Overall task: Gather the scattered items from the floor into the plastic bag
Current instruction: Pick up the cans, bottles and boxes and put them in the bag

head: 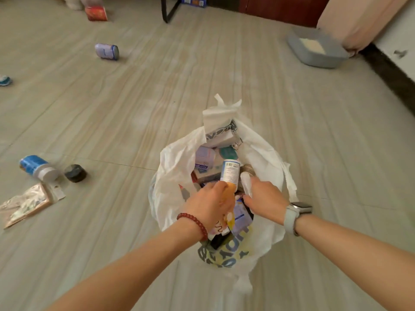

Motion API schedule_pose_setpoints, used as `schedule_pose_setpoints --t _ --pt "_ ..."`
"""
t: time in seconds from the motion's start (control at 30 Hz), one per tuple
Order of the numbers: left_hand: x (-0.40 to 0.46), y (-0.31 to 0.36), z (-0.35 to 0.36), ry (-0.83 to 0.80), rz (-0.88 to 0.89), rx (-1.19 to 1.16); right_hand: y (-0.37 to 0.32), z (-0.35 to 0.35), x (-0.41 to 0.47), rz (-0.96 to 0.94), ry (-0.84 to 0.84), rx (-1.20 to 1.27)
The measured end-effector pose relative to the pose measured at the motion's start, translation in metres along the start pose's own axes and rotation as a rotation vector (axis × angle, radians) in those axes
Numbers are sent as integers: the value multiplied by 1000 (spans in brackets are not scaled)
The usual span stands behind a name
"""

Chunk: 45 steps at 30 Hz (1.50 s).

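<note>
White plastic bag (170, 176) stands open on the pale tiled floor (314, 153), its mouth spread wide and already crowded with boxes and packets, so both hands work directly over it. The left hand (207, 205) closes around the orange lower end of a white-labelled bottle (229, 172), tilting it head-first toward the far side of the bag; holding it by the base seems meant to let it slide in among the boxes rather than balance on top. The right hand (265, 198) wraps around a small clear bottle (246, 182) just beside the first, its tip also aimed into the opening. Both items are inside the rim or right at it, so this pair looks close to being let go.

Several scattered things remain well apart on the floor to the left: a blue bottle with a white cap (38, 167) lying on its side, a small dark jar (75, 173) just beside it, a shiny foil packet (27, 204) nearer the person, and farther off a pale lavender can (106, 51) and a red box (96, 13). The job therefore looks partly done, with the bag staying put at the centre as a drop point while items are brought to it.
</note>
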<state>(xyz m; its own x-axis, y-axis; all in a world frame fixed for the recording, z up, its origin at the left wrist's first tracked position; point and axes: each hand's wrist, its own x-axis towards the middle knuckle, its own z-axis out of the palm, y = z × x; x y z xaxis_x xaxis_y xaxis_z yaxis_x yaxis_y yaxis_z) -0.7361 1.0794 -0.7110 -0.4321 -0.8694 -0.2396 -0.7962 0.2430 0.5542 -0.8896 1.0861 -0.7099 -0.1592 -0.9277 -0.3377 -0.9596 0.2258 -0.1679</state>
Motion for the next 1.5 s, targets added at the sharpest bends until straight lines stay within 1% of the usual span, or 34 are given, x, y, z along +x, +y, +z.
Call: schedule_pose_setpoints --t 0.03,0.1,0.13,0.17,0.23,0.33,0.43,0.5,0.6,0.7,0.77,0.83,0.9,1.03,1.17,1.23,1.3,1.37,1.4,1.43,1.5 --pt "2 1 5 16 0 103 3 1 3 20 2 -23" --pt "5 -3 12 206 94 355 3 1 5 38 18 -67" --pt "5 -5 12 300 137 415 1 0 4 33 31 -81" --pt "4 -9 12 372 164 422 -3 -1 4 11 50 -83" --pt "-3 -15 7 441 179 345 -13 -3 0 -103 119 -51" --pt "-20 -37 -13 547 128 224 -37 -6 -4 -384 271 120" --pt "-37 -81 -38 628 -4 113 -77 -6 -2 -578 315 276" --pt "-49 -121 -54 683 -132 76 -111 1 3 -682 338 299" --pt "-68 -186 -73 617 -377 48 -168 17 9 -797 303 296" --pt "-86 -252 -83 536 -605 42 -219 45 14 -858 223 263" --pt "-96 -289 -84 471 -730 43 -251 67 21 -864 136 188" --pt "-99 -323 -83 402 -812 41 -279 88 32 -821 5 110" --pt "-95 -353 -83 365 -861 63 -305 106 46 -755 -86 43" --pt "-78 -400 -85 301 -947 23 -348 132 76 -631 -170 -13" --pt "-70 -424 -81 187 -933 -2 -384 142 102 -643 -114 -86" --pt "-70 -425 -81 199 -917 -29 -399 148 114 -660 -104 -122" --pt "-71 -423 -84 207 -909 34 -408 154 121 -663 -128 -164" --pt "-73 -419 -88 201 -942 111 -410 162 124 -673 -128 -224" --pt "-75 -417 -88 208 -964 113 -408 164 123 -670 -119 -248" --pt "-78 -413 -88 237 -977 89 -404 165 122 -655 -119 -255" --pt "-87 -403 -82 363 -962 31 -393 165 118 -611 -152 -238"
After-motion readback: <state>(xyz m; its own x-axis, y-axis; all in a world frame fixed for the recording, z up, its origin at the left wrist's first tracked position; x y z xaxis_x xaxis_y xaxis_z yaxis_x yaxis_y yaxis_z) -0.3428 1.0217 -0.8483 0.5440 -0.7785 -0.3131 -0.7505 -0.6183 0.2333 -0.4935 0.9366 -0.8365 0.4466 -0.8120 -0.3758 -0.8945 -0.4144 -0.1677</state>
